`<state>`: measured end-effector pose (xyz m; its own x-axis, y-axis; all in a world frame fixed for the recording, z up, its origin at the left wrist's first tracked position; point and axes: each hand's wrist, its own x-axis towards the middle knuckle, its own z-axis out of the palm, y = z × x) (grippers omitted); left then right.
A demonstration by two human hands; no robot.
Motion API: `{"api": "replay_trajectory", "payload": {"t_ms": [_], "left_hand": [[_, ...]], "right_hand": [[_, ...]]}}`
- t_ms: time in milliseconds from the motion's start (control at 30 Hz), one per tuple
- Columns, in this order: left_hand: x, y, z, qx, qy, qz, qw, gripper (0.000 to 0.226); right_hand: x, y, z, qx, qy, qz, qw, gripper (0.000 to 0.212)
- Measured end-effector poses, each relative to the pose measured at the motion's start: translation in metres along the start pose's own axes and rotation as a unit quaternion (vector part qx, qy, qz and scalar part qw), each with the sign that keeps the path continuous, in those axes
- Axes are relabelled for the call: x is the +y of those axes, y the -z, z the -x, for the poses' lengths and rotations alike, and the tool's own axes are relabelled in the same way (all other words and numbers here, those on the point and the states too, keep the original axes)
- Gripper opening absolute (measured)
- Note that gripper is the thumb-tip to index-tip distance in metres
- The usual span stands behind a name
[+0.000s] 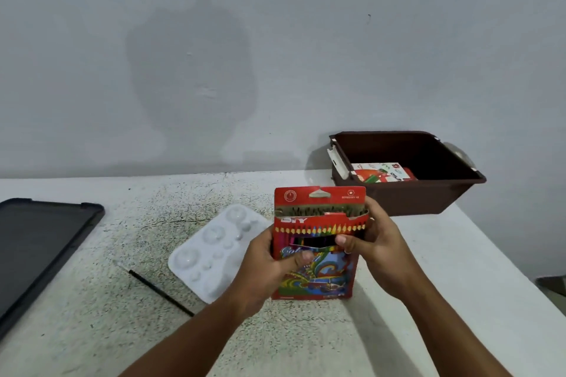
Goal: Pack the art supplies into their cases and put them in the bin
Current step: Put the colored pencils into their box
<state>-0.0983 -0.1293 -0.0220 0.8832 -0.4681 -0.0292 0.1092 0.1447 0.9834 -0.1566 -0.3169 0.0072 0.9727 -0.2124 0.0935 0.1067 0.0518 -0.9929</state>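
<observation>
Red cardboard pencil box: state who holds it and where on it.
Both hands hold the red cardboard coloured-pencil box. The left hand grips its left edge, thumb on the front; the right hand grips the right edge near the open top flap.

The red cardboard box of coloured pencils (317, 242) is standing upright between the fingers of the left hand (269, 266) and the right hand (375, 242), above the speckled white table (122, 330). Just left of the left fingers the white plastic paint palette (214, 249) is lying flat; further left the thin black paintbrush (159, 292), then the dark flat tray (39, 248). Beyond the right fingers the brown plastic bin (407, 171) is sitting against the wall, a white printed pastel box (382, 173) lying inside it.
</observation>
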Motion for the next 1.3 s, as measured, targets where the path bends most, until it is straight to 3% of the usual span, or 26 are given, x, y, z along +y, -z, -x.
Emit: {"api": "replay_trajectory", "payload": {"t_ms": [133, 333, 467, 700, 933, 1067, 1300], "left_hand": [[-0.003, -0.015, -0.005, 0.004, -0.003, -0.009, 1.0, 0.042], [-0.003, -0.038, -0.003, 0.045, -0.034, -0.001, 0.998, 0.034], [-0.006, -0.046, 0.002, 0.063, -0.041, -0.013, 0.997, 0.034], [0.002, -0.05, 0.008, 0.066, -0.052, -0.053, 0.995, 0.038], [0.013, -0.043, 0.003, 0.077, -0.064, -0.092, 0.991, 0.029], [0.012, -0.043, 0.003, 0.102, -0.065, -0.087, 0.989, 0.028], [0.013, -0.036, 0.001, 0.091, -0.078, -0.129, 0.984, 0.02]], "right_hand": [[0.001, 0.023, -0.001, -0.035, 0.001, 0.01, 0.999, 0.064], [-0.001, 0.037, -0.001, -0.03, 0.018, -0.002, 0.999, 0.053], [-0.001, 0.043, 0.001, -0.067, -0.012, 0.017, 0.998, 0.058], [0.003, 0.043, 0.0, -0.057, 0.0, 0.014, 0.998, 0.04], [0.002, 0.043, -0.001, -0.112, -0.021, -0.005, 0.993, 0.058], [0.004, 0.037, -0.004, -0.083, -0.009, -0.001, 0.996, 0.045], [0.005, 0.033, -0.005, -0.07, 0.0, -0.008, 0.998, 0.041]]}}
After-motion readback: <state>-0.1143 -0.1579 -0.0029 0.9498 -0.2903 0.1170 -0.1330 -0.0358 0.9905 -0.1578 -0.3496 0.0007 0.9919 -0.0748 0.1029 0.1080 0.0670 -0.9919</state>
